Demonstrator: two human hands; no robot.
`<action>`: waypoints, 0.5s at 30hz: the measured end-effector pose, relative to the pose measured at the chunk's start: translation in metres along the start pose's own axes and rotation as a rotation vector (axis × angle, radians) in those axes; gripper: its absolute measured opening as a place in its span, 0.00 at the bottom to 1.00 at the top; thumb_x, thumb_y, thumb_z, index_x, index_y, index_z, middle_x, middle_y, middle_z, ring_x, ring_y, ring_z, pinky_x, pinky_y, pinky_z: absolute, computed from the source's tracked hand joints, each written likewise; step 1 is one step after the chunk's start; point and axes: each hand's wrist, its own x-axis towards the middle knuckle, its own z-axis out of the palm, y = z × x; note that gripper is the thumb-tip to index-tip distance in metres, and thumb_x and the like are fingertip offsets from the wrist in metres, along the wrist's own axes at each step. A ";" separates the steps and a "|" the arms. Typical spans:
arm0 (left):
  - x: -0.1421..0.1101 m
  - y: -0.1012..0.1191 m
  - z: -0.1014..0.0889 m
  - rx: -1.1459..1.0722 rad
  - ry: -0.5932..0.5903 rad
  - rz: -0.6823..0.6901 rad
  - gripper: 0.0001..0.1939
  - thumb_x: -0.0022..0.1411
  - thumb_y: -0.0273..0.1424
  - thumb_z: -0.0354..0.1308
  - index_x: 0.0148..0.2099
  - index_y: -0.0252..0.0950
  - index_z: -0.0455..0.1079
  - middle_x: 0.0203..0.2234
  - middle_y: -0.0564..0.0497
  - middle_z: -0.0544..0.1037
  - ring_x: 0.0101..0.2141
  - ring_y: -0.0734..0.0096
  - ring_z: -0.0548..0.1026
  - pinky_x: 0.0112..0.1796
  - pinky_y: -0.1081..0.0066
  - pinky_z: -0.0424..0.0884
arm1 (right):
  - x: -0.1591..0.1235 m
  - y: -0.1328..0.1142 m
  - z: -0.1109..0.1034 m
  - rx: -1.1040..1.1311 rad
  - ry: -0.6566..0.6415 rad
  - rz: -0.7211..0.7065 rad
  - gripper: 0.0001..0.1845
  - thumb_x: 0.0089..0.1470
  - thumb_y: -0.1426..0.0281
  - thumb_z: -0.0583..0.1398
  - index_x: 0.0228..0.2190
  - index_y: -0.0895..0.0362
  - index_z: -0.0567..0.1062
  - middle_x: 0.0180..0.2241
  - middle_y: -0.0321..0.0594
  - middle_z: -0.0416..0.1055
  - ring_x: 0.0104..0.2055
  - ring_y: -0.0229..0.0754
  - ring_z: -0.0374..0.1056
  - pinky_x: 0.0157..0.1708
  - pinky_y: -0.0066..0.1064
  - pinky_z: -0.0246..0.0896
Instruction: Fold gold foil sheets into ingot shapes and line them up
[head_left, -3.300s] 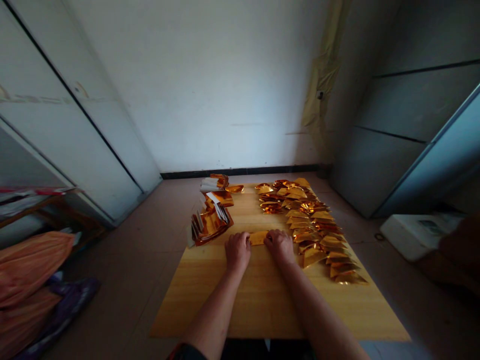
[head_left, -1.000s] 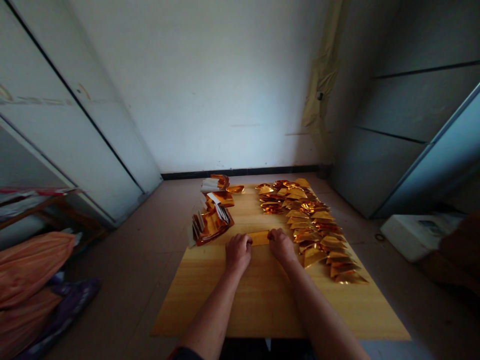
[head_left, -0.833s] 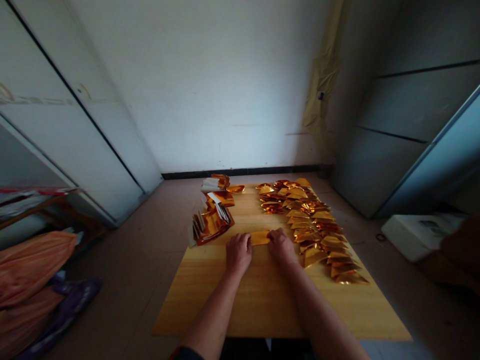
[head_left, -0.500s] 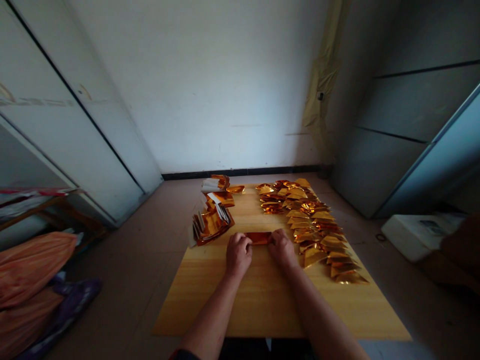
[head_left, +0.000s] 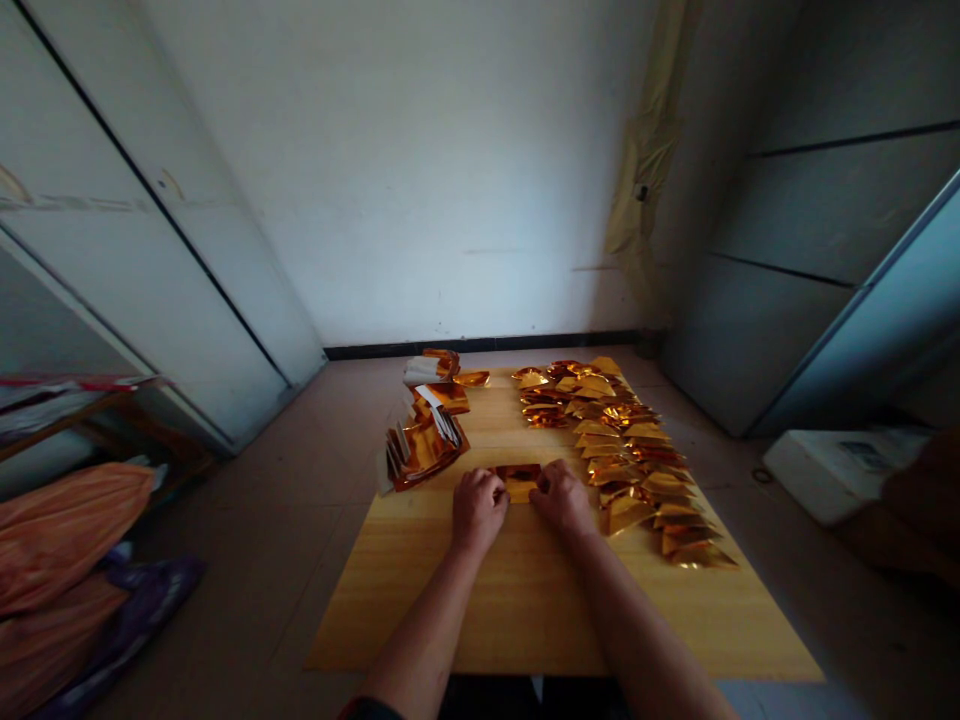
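A person's left hand (head_left: 478, 508) and right hand (head_left: 564, 497) work a piece of gold foil (head_left: 519, 492) flat against a wooden table (head_left: 525, 600), past the middle toward the wall (head_left: 450, 200). The foil lies crosswise between them, its far part a darker amber, its near part a brighter gold.

Both hands are closed, backs up and knuckles arched, gripping the foil at opposite ends. The left hand's fingers curl inward, thumb and forefinger drawn together at the left end. The right hand bends in from the other side, its fingertips pressed at the right end near the front edge; the undersides of the fingers are hidden. The hands stand a little apart, with the foil's middle bare between them.

The left forearm (head_left: 439, 605) slants up from the lower edge of the view, a dark sleeve (head_left: 371, 708) near the elbow; the right forearm (head_left: 630, 610) slants in from the other side, so the two converge on the foil.

Just beyond the left hand, a stack of sheets (head_left: 426, 450) stands fanned at the table's left edge, white edges showing, with a smaller stack (head_left: 435, 366) farther back and a lone folded piece (head_left: 471, 379) beside it. To the right of the right hand, overlapping rows of folded pieces (head_left: 634, 455) run along the table's right side.
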 end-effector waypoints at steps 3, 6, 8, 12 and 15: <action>0.000 0.000 0.000 -0.045 0.030 -0.010 0.11 0.50 0.23 0.59 0.38 0.39 0.69 0.34 0.50 0.71 0.40 0.66 0.69 0.43 0.66 0.66 | 0.000 0.002 0.003 0.012 0.021 0.032 0.15 0.44 0.73 0.58 0.37 0.54 0.70 0.39 0.39 0.69 0.37 0.40 0.66 0.36 0.27 0.58; 0.000 -0.002 0.003 -0.069 0.109 0.013 0.24 0.49 0.22 0.59 0.49 0.40 0.65 0.44 0.47 0.69 0.47 0.62 0.67 0.48 0.62 0.66 | 0.000 0.003 0.003 0.036 0.035 0.021 0.28 0.44 0.72 0.59 0.50 0.54 0.64 0.46 0.43 0.66 0.42 0.43 0.67 0.39 0.29 0.59; 0.000 -0.003 0.005 -0.056 0.150 0.032 0.29 0.49 0.22 0.60 0.55 0.39 0.61 0.49 0.45 0.67 0.51 0.59 0.65 0.51 0.59 0.64 | 0.000 0.003 0.002 0.046 0.020 -0.009 0.30 0.43 0.73 0.60 0.50 0.54 0.64 0.48 0.43 0.65 0.43 0.43 0.66 0.41 0.30 0.60; -0.001 -0.004 0.006 -0.010 0.133 0.032 0.31 0.49 0.24 0.60 0.56 0.38 0.60 0.48 0.45 0.70 0.49 0.57 0.66 0.49 0.58 0.64 | -0.002 0.001 -0.003 0.050 0.008 -0.034 0.20 0.42 0.75 0.59 0.41 0.53 0.69 0.46 0.40 0.65 0.41 0.41 0.67 0.39 0.28 0.60; -0.001 -0.002 0.004 0.017 0.108 0.011 0.27 0.49 0.25 0.61 0.53 0.38 0.63 0.42 0.47 0.73 0.45 0.58 0.68 0.46 0.59 0.65 | -0.002 0.000 -0.006 0.040 0.014 -0.047 0.15 0.43 0.76 0.58 0.36 0.54 0.70 0.42 0.39 0.66 0.39 0.40 0.66 0.38 0.28 0.61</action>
